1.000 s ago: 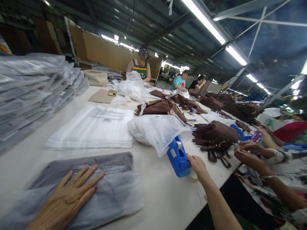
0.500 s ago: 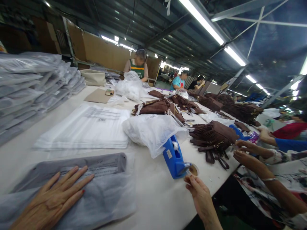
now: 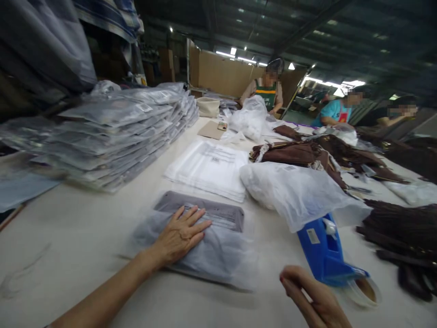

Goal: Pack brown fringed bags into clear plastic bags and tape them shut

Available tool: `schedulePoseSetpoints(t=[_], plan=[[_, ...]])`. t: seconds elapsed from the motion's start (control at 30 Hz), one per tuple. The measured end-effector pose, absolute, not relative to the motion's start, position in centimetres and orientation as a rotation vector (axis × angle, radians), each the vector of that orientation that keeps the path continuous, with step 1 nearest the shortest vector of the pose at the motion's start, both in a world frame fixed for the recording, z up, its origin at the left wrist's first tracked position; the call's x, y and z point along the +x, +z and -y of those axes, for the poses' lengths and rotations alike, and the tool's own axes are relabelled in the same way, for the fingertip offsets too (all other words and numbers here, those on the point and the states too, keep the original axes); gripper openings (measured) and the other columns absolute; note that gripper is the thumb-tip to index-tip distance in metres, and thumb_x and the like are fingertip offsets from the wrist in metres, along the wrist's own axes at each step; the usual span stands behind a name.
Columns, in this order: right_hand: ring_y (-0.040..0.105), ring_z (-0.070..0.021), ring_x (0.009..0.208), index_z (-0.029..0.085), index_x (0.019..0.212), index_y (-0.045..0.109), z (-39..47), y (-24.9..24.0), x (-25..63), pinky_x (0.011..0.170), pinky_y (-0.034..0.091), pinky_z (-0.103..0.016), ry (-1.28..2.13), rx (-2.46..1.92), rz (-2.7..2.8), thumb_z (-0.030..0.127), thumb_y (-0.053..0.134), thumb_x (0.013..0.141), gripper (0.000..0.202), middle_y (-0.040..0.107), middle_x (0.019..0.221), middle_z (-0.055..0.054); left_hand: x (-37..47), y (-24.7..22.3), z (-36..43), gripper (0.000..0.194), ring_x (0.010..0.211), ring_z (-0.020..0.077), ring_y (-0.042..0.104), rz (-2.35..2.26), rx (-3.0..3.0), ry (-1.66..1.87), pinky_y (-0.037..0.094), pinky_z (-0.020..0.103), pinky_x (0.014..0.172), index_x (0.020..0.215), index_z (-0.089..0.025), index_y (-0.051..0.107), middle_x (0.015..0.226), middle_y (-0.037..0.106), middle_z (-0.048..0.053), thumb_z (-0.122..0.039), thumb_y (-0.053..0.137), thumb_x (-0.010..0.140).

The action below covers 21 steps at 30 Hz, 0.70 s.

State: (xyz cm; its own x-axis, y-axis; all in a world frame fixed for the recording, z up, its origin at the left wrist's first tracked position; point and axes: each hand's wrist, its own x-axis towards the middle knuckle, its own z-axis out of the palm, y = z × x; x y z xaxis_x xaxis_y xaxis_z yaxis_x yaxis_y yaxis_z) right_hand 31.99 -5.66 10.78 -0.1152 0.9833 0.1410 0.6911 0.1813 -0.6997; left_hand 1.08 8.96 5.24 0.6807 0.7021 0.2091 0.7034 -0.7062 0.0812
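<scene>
My left hand [image 3: 182, 234] lies flat, fingers spread, on a dark grey item [image 3: 201, 206] inside a frosted plastic bag [image 3: 218, 259]. At the lower right, my right hand [image 3: 309, 294] is above the table with thumb and fingertips pinched together; whatever is between them is too small and blurred to make out. Just beyond that hand stands a blue tape dispenser [image 3: 322, 250], with a roll of tape [image 3: 367, 291] at its near end. A puffy clear bag [image 3: 290, 187] partly overlaps the dispenser's far end.
Stacked grey packages in clear bags [image 3: 116, 132] rise at the left. Flat white bags [image 3: 210, 166] lie beyond the dark item. Brown fringed bags [image 3: 403, 232] and brown pouches [image 3: 293, 152] are at the right. A person in a green apron [image 3: 266, 93] is across the table.
The view has swung left, showing more of the stacked packages. My right hand has drawn away from the tape roll toward me. My left hand still rests on the bagged item.
</scene>
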Motion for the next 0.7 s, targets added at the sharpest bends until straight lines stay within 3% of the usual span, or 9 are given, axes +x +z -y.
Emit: schedulePoseSetpoints(t=[0.07, 0.17, 0.37, 0.53, 0.7], plan=[[0.053, -0.0118, 0.063, 0.022, 0.080, 0.054, 1.8, 13.6, 28.8, 0.059, 0.039, -0.021, 0.717, -1.483, 2.231, 0.033, 0.040, 0.093, 0.022, 0.057, 0.070, 0.001, 1.0, 4.9, -8.8, 0.036, 0.129, 0.0262, 0.039, 1.186, -2.866, -0.411, 0.031, 0.051, 0.104, 0.130, -0.035, 0.046, 0.139, 0.046, 0.004, -0.034, 0.041, 0.094], [0.045, -0.0109, 0.059, 0.020, 0.072, 0.049, -4.1, 15.5, 25.0, 0.056, 0.030, -0.023, 0.800, -1.415, 2.600, 0.027, 0.042, 0.091, 0.022, 0.052, 0.066, 0.002, 1.0, 4.7, -8.6, 0.035, 0.129, 0.0265, 0.039, 1.189, -2.867, -0.497, 0.031, 0.051, 0.104, 0.129, -0.035, 0.046, 0.138, 0.046, 0.004, -0.035, 0.041, 0.094], [0.036, -0.0084, 0.053, 0.018, 0.060, 0.048, -11.1, 12.8, 22.3, 0.054, 0.023, -0.025, 1.054, -1.499, 2.735, 0.017, 0.060, 0.077, 0.021, 0.044, 0.055, 0.005, 1.1, 4.5, -8.6, 0.034, 0.128, 0.0249, 0.040, 1.251, -2.878, -0.667, 0.030, 0.050, 0.105, 0.127, -0.036, 0.048, 0.136, 0.049, 0.001, -0.040, 0.039, 0.095], [0.039, -0.0071, 0.049, 0.018, 0.063, 0.054, -12.8, 9.9, 22.7, 0.047, 0.027, -0.020, 1.208, -1.632, 2.533, 0.028, 0.071, 0.071, 0.021, 0.046, 0.051, 0.008, 1.0, 4.3, -8.6, 0.034, 0.128, 0.0255, 0.040, 1.257, -2.873, -0.710, 0.031, 0.051, 0.104, 0.126, -0.034, 0.049, 0.137, 0.048, 0.001, -0.042, 0.039, 0.094], [0.041, -0.0081, 0.052, 0.019, 0.065, 0.047, -12.9, 7.8, 24.6, 0.045, 0.029, -0.020, 0.982, -1.726, 2.280, 0.038, 0.077, 0.062, 0.036, 0.045, 0.054, 0.009, 1.0, 4.2, -8.6, 0.034, 0.128, 0.0250, 0.041, 1.252, -2.860, -0.717, 0.032, 0.050, 0.104, 0.126, -0.034, 0.049, 0.137, 0.048, 0.001, -0.041, 0.041, 0.094]])
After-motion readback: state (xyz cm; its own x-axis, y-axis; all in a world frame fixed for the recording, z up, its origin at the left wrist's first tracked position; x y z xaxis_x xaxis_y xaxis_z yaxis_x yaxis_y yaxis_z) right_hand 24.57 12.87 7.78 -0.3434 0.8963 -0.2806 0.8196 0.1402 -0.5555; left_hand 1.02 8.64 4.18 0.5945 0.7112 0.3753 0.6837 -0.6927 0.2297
